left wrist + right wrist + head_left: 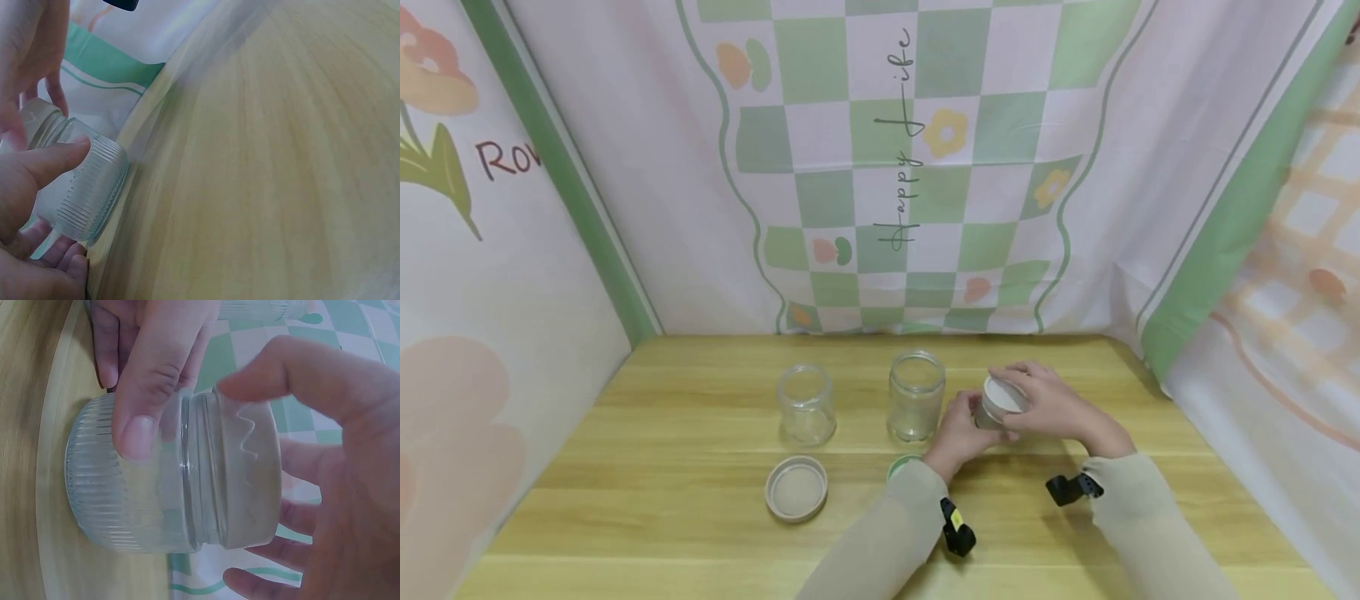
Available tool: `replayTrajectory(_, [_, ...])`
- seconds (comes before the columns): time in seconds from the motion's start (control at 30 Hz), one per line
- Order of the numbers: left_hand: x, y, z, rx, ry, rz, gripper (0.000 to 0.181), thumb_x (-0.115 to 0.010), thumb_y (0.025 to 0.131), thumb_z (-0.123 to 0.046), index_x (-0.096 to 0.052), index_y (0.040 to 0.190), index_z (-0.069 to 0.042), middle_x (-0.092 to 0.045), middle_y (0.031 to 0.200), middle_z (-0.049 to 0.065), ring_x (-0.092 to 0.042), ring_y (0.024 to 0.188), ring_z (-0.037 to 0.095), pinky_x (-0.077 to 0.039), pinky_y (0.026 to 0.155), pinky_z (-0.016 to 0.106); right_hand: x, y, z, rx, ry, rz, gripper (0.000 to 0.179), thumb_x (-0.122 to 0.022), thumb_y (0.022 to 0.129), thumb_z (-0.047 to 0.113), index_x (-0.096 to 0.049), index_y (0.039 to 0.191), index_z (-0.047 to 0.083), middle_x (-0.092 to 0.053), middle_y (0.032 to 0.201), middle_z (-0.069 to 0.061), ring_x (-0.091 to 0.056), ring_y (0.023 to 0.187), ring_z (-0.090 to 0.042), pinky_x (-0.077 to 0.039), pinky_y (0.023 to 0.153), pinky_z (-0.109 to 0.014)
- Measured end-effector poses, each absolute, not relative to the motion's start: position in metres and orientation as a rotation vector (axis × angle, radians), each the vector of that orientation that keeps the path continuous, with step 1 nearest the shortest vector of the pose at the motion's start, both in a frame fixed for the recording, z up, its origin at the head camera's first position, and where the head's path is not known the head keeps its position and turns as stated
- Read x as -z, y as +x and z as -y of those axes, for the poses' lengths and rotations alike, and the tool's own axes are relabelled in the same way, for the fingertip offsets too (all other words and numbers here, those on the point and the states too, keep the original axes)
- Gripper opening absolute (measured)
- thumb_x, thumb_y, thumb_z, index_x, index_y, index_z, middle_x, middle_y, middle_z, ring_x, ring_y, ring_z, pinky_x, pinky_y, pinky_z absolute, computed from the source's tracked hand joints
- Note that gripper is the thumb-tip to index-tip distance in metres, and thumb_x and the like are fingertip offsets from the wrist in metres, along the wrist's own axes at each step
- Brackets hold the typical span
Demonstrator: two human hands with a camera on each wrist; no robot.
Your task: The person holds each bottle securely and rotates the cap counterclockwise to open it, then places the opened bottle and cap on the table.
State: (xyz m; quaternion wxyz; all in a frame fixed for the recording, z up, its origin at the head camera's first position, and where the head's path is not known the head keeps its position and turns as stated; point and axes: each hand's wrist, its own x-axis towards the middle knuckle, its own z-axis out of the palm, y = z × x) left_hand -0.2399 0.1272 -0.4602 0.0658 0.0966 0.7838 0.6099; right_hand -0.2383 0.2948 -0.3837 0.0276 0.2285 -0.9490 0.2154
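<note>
A clear glass jar [100,494] with ribbed sides stands on the right part of the wooden table. My left hand [961,435] grips its body, the thumb lying across the glass in both wrist views. Over the jar's mouth sits a white lid [1004,393], and my right hand [1051,406] holds it by its edge, thumb on one side and fingers round the other. Some glass thread shows between the lid [253,481] and the jar's shoulder in the right wrist view.
Left of my hands stands a taller open glass jar [915,404]; a rounder open jar [806,408] is farther left. A beige lid [797,490] lies in front of that one. My left sleeve partly covers a green lid [898,465]. Printed curtains surround the table [685,517].
</note>
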Motion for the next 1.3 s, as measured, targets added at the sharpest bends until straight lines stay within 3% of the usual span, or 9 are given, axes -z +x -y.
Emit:
replayTrajectory(0.27, [0.4613, -0.2398, -0.1271, -1.834, 0.299, -2.367, 0.068, -0.092, 0.074, -0.026, -0.055, 0.131, -0.017, -0.058, 0.127, -0.002, -0.053, 0.121, 0.019, -0.045, 0.103, 0.039, 0.3844, -0.2342, -0.2927, -0.704, 0.634, 2.912, 0.081, -0.079, 0.084, 0.047, -0.051, 0.143, -0.002, -0.049, 0.137, -0.031, -0.049, 0.115, -0.045, -0.05, 0.084, -0.059])
replayTrajectory(1.3, [0.4633, -0.2415, -0.1269, -1.864, 0.304, -2.348, 0.068, -0.093, 0.072, -0.023, -0.056, 0.129, -0.018, -0.058, 0.124, -0.003, -0.053, 0.119, 0.018, -0.045, 0.103, 0.037, 0.3848, -0.2369, -0.2949, -0.682, 0.59, 2.912, 0.08, -0.08, 0.084, 0.044, -0.052, 0.141, -0.005, -0.054, 0.127, -0.032, -0.053, 0.106, -0.042, -0.053, 0.078, -0.055])
